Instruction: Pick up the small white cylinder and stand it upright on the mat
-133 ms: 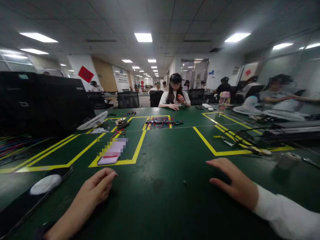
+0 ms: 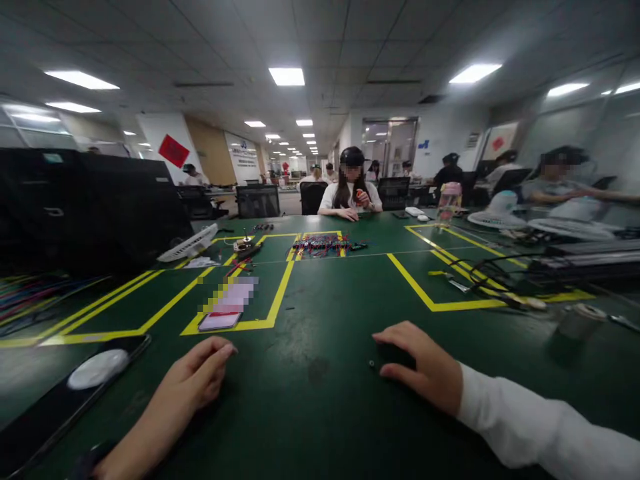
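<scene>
Right grip [image 2: 431,368] near round piece [image 2: 371,364]

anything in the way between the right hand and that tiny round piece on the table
Nothing visible stands in the way. The tiny round piece lies just off the thumb tip of the open right hand, and only green table shows between them.
</scene>
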### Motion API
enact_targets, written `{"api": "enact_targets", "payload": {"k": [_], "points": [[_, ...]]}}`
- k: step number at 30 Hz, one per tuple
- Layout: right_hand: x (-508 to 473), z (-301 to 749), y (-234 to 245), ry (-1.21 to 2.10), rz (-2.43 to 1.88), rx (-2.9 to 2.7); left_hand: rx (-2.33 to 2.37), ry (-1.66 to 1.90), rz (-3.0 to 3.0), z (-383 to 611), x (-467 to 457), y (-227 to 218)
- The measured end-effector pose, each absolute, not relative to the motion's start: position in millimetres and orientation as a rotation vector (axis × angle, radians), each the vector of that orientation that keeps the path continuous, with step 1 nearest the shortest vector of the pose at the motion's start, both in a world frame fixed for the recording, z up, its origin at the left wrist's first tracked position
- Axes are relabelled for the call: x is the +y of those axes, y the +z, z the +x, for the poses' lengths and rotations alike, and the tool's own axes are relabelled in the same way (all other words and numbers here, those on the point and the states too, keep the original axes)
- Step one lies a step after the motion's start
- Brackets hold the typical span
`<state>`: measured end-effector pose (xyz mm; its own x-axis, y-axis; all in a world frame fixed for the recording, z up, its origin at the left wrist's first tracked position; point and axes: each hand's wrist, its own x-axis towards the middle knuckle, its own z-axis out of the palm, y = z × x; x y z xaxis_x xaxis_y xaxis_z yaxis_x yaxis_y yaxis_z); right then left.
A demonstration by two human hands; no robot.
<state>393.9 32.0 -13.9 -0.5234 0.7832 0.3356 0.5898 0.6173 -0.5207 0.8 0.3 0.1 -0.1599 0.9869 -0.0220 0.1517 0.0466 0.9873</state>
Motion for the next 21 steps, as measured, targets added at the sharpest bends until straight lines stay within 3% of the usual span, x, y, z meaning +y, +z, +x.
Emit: {"api": "enact_targets", "payload": {"k": [5, 12, 19, 21], "points": [[40.7, 375.6, -8.9, 0.597, -1.053, -2.309, 1.425, 1.187, 1.191, -1.4, 1.2, 0.0], [41.3, 379.7, -3.2, 0.465, -0.954, -2.275, 1.400, 1.203, 1.215, -3.9, 0.9, -2.4], [58.0, 507.5, 39.2, -0.693, -1.215, -2.086, 1.389, 1.185, 1.215, -8.4, -0.8, -1.7], [59.0, 567.0, 41.5, -0.862, -1.395, -2.011, 1.394, 1.191, 1.215, -6.6, -0.7, -0.8]]}}
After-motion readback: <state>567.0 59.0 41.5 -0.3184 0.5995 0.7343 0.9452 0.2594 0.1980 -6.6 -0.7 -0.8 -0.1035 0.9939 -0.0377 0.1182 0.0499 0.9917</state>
